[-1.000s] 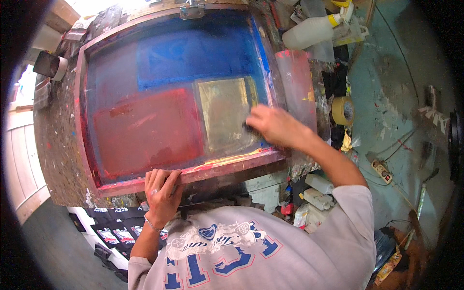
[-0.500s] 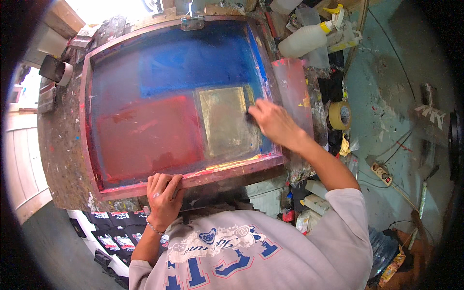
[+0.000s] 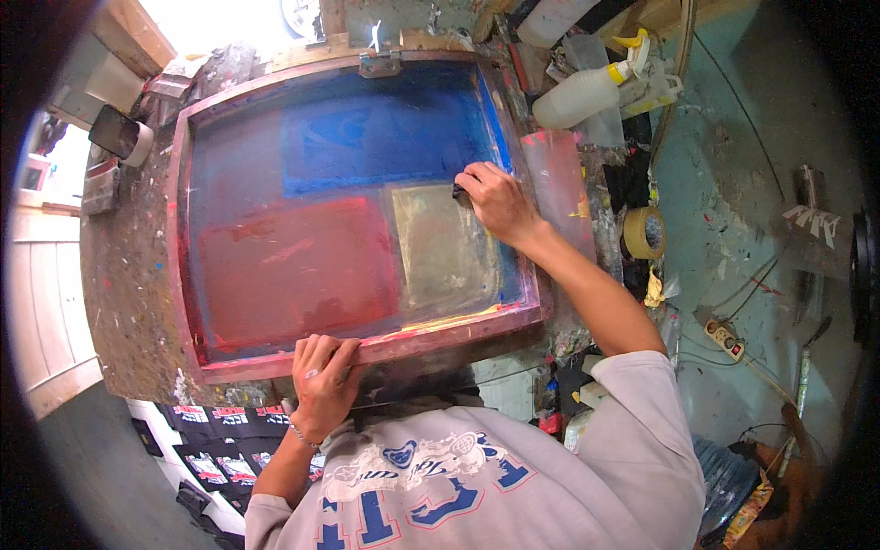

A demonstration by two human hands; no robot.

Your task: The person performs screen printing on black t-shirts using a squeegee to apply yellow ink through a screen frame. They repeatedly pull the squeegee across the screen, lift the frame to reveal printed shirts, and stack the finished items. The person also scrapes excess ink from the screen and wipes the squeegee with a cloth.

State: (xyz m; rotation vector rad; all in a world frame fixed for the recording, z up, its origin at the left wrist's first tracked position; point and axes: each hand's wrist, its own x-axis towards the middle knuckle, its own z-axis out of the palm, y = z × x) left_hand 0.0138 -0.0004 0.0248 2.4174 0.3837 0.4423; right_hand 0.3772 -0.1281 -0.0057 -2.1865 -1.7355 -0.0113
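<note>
In front of me lies a wooden screen-printing frame [image 3: 458, 332], its mesh carrying a blue patch [image 3: 367, 137], a red patch [image 3: 293, 275] and a dull yellow patch [image 3: 440, 261]. My left hand [image 3: 325, 378] is closed over the frame's near rail, left of its middle. Over the yellow patch's upper right corner, my right hand [image 3: 500, 203] pinches a small dark wad that looks like a cloth [image 3: 459, 192], pressed to the mesh. Most of the wad is hidden by my fingers. A metal hinge [image 3: 379, 64] sits at the frame's far rail.
Beyond the frame's right side are a spray bottle [image 3: 577, 99] with a yellow head and a tape roll [image 3: 644, 232]. A dark flat device [image 3: 113, 133] leans by a white roll at the far left. Black printed fabric pieces [image 3: 220, 458] lie below left; a power strip [image 3: 724, 339] hangs right.
My right hand has moved from the yellow patch's right edge up toward its top corner, with the dark wad still pinched. The left hand keeps its hold on the rail; the view has shifted slightly.
</note>
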